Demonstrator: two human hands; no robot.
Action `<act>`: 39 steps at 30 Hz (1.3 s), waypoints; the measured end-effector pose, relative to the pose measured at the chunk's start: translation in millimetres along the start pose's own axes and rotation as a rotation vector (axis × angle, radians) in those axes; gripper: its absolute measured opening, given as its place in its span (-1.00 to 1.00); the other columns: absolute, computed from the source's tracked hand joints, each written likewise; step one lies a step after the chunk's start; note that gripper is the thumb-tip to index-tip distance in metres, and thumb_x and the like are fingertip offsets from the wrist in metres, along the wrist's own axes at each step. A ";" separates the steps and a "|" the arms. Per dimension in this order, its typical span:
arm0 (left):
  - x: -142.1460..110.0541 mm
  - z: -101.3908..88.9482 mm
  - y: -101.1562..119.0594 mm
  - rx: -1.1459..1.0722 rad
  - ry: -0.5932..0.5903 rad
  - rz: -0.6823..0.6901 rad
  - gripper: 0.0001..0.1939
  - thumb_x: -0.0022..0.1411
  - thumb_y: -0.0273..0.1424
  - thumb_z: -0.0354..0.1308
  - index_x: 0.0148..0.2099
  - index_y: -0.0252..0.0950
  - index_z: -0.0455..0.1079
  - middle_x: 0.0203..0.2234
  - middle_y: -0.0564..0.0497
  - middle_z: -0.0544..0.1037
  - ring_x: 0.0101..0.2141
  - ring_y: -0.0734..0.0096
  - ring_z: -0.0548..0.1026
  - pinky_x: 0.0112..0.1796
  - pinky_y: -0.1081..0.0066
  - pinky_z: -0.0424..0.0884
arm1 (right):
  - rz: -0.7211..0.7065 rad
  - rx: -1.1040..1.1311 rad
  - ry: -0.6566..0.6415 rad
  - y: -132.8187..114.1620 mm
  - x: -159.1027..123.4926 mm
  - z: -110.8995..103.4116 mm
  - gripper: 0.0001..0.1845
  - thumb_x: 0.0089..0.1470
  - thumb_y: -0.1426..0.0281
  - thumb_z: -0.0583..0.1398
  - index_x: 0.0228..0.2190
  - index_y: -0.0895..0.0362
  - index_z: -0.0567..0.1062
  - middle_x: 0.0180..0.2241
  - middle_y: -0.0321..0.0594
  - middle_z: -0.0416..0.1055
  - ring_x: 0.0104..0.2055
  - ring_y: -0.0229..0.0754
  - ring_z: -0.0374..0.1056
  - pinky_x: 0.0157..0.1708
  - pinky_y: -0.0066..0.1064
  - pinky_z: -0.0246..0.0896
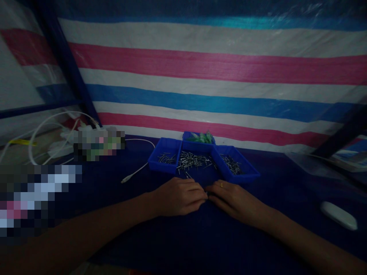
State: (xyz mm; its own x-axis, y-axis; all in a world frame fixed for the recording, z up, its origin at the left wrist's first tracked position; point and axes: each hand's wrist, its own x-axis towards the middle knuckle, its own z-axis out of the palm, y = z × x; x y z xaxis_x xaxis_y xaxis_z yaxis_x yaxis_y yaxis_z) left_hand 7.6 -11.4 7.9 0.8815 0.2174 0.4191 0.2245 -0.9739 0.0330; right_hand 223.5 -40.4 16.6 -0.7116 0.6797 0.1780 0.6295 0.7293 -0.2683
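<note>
Striped sheet: the sheet (215,67), banded in pink, blue and white, rises behind the far edge of the surface.
Dark blue surface: the surface (286,183) stretches out beneath your arms to both sides.
Your left hand: the left hand (183,195) lies with fingers curled side by side, tips meeting the other hand's; you cannot tell what they grip underneath.
Your right hand: the right hand (231,195) has its grip drawn in, thumb and finger pinching at a small shiny piece.
Right tray: the right tray (245,177) sits slantwise toward the far edge, bearing slim metal pieces (231,165).
Left tray: the left tray (163,167) stands toward the same edge, with a few such pieces inside.
Far tray: the far tray (197,144) is nearest the far edge and holds green items (205,137).
White object: a rounded white object (338,215) lies toward the right edge.
Loose pile: the pile (193,160) of metal pieces spreads between left and right trays, before the far one.
White cable: the cable (126,178) ends in a plug left of the left tray.
Ring: a yellow ring (221,185) circles one of your right fingers.
Small shiny piece: the piece (207,193) is between your fingertips, mostly hidden.
</note>
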 end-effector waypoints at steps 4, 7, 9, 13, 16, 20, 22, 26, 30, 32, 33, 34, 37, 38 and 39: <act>0.5 -1.1 1.0 -0.078 0.021 -0.073 -0.78 0.29 -0.43 -0.12 -0.17 -0.35 0.34 -0.29 0.00 0.48 -0.29 0.48 0.40 -0.24 0.50 0.31 | 0.020 -0.002 -0.010 -0.7 -0.1 0.3 -0.80 0.19 0.42 -0.02 -0.29 0.17 0.38 -0.40 -0.21 0.35 -0.35 -0.23 0.29 -0.34 -0.40 0.21; 0.3 -1.6 0.7 -0.097 0.040 -0.166 -0.82 0.25 -0.39 -0.04 -0.18 -0.34 0.34 -0.32 0.01 0.47 -0.31 0.47 0.40 -0.26 0.49 0.31 | 0.058 -0.014 0.020 0.6 0.0 0.0 -0.79 0.20 0.39 -0.03 -0.31 0.17 0.38 -0.42 -0.21 0.35 -0.38 -0.24 0.29 -0.36 -0.40 0.20; 0.3 -1.5 -0.2 -0.074 0.036 -0.209 -0.82 0.24 -0.36 -0.01 -0.21 -0.34 0.35 -0.36 0.01 0.47 -0.33 0.46 0.40 -0.29 0.49 0.31 | 0.069 -0.010 0.032 0.1 -0.1 -1.0 -0.79 0.20 0.38 -0.03 -0.32 0.16 0.37 -0.42 -0.22 0.35 -0.39 -0.24 0.29 -0.37 -0.41 0.20; 0.6 -0.1 -2.4 0.002 0.001 -0.256 -0.82 0.26 -0.36 -0.03 -0.22 -0.32 0.35 -0.39 0.03 0.46 -0.35 0.47 0.39 -0.31 0.48 0.30 | 0.063 -0.005 0.035 -3.0 -0.6 -3.0 -0.81 0.19 0.39 -0.02 -0.33 0.16 0.37 -0.44 -0.23 0.35 -0.40 -0.25 0.30 -0.39 -0.43 0.19; 0.6 1.0 -3.0 0.031 -0.016 -0.267 -0.82 0.26 -0.36 -0.03 -0.24 -0.32 0.36 -0.42 0.04 0.45 -0.36 0.46 0.39 -0.33 0.48 0.29 | 0.052 -0.007 0.036 -4.6 -1.0 -3.3 -0.80 0.19 0.39 -0.02 -0.33 0.16 0.38 -0.44 -0.22 0.35 -0.40 -0.25 0.30 -0.39 -0.42 0.18; 0.4 0.7 -2.4 0.031 -0.030 -0.247 -0.83 0.24 -0.34 0.00 -0.27 -0.32 0.35 -0.45 0.05 0.44 -0.38 0.45 0.38 -0.38 0.49 0.28 | 0.062 0.014 0.034 -5.7 -1.7 -3.0 -0.79 0.19 0.39 -0.03 -0.31 0.16 0.38 -0.44 -0.23 0.35 -0.40 -0.26 0.30 -0.38 -0.42 0.18; 0.4 0.4 -2.2 0.041 -0.038 -0.236 -0.82 0.24 -0.34 -0.01 -0.27 -0.31 0.35 -0.46 0.06 0.43 -0.39 0.46 0.37 -0.40 0.49 0.28 | 0.073 0.022 0.027 -6.2 -2.0 -2.7 -0.80 0.18 0.39 -0.02 -0.32 0.16 0.38 -0.44 -0.23 0.35 -0.40 -0.26 0.30 -0.39 -0.43 0.17; 0.7 0.3 -2.3 0.050 -0.023 -0.238 -0.80 0.28 -0.34 -0.06 -0.25 -0.31 0.36 -0.43 0.05 0.43 -0.37 0.48 0.37 -0.36 0.49 0.30 | 0.087 0.023 0.006 -5.9 -2.2 -1.4 -0.81 0.18 0.39 -0.01 -0.32 0.15 0.38 -0.44 -0.24 0.35 -0.41 -0.26 0.30 -0.40 -0.43 0.17; 0.8 1.4 -2.1 0.016 0.015 -0.162 -0.77 0.31 -0.34 -0.09 -0.18 -0.33 0.34 -0.36 0.04 0.46 -0.32 0.49 0.39 -0.28 0.49 0.31 | 0.083 0.021 -0.015 -4.8 -2.3 -0.1 -0.79 0.19 0.40 -0.02 -0.32 0.16 0.38 -0.42 -0.22 0.35 -0.39 -0.25 0.29 -0.36 -0.41 0.18; 0.9 2.0 -1.4 0.013 0.022 -0.100 -0.77 0.32 -0.36 -0.10 -0.17 -0.35 0.34 -0.34 0.03 0.47 -0.31 0.49 0.39 -0.26 0.49 0.31 | 0.087 0.021 -0.021 -5.1 -2.1 0.1 -0.79 0.19 0.40 -0.03 -0.33 0.17 0.38 -0.43 -0.22 0.35 -0.39 -0.25 0.29 -0.36 -0.41 0.18; 1.0 2.2 -1.0 0.017 0.019 -0.076 -0.77 0.32 -0.37 -0.11 -0.17 -0.35 0.34 -0.33 0.02 0.47 -0.30 0.48 0.39 -0.26 0.48 0.31 | 0.091 0.025 -0.021 -5.6 -1.8 0.2 -0.79 0.19 0.40 -0.03 -0.33 0.17 0.38 -0.43 -0.22 0.35 -0.39 -0.25 0.29 -0.37 -0.41 0.18; 1.1 2.4 -0.5 0.023 0.013 -0.060 -0.77 0.32 -0.38 -0.12 -0.17 -0.35 0.33 -0.33 0.01 0.47 -0.30 0.48 0.39 -0.26 0.48 0.31 | 0.095 0.035 -0.020 -6.1 -1.5 0.3 -0.80 0.19 0.41 -0.02 -0.33 0.17 0.38 -0.43 -0.22 0.35 -0.39 -0.25 0.29 -0.37 -0.41 0.18; 1.4 3.1 1.2 0.027 -0.004 -0.049 -0.79 0.32 -0.40 -0.12 -0.17 -0.34 0.33 -0.31 0.00 0.46 -0.27 0.47 0.39 -0.25 0.47 0.32 | 0.087 0.082 -0.013 -7.8 -0.1 1.3 -0.81 0.19 0.42 -0.02 -0.35 0.16 0.38 -0.42 -0.23 0.35 -0.39 -0.26 0.30 -0.39 -0.45 0.18; 1.5 3.3 1.8 0.019 -0.002 -0.052 -0.80 0.31 -0.41 -0.11 -0.18 -0.34 0.32 -0.30 0.00 0.45 -0.26 0.47 0.38 -0.24 0.47 0.32 | 0.085 0.094 -0.009 -8.2 0.3 1.7 -0.81 0.19 0.41 -0.01 -0.36 0.15 0.38 -0.42 -0.24 0.35 -0.39 -0.26 0.30 -0.39 -0.45 0.18; 1.6 3.5 2.4 0.005 0.004 -0.060 -0.82 0.29 -0.42 -0.10 -0.19 -0.33 0.32 -0.29 0.00 0.45 -0.25 0.47 0.38 -0.23 0.48 0.32 | 0.086 0.102 -0.007 -8.3 0.6 2.1 -0.81 0.19 0.40 -0.01 -0.36 0.15 0.38 -0.42 -0.24 0.36 -0.39 -0.26 0.30 -0.39 -0.45 0.18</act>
State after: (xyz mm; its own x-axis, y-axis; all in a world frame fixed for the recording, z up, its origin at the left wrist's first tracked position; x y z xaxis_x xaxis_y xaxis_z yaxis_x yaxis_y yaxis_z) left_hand 11.0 -13.2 5.5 0.8646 0.2749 0.4205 0.2788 -0.9589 0.0535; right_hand 217.2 -46.2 17.0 -0.6590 0.7383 0.1436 0.6533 0.6564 -0.3773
